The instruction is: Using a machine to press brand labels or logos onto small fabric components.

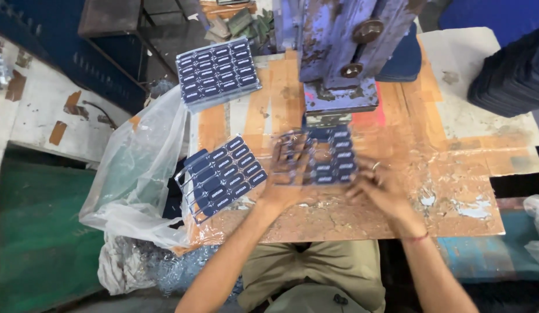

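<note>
The fingers of the left hand [287, 174] are spread and pressed on the left edge of a sheet of dark blue tags [327, 156], gripping it, though motion blur hides the exact hold. The fingers of the right hand [376, 185] curl against the sheet's lower right corner, touching it; whether they pinch it cannot be told. The sheet lies flat on the tabletop [455, 191], its far edge just under the foot of a worn blue press [339, 52] that stands upright over it.

Left of the hands, a second tag sheet [222, 177] lies tilted at the tabletop's left edge, partly over a clear plastic bag [136, 174] that hangs off that side. A third tag sheet [218, 72] rests at the far left corner. The right half of the tabletop is bare, taped wood, giving room there. A dark stack [510, 72] sits at the far right.
</note>
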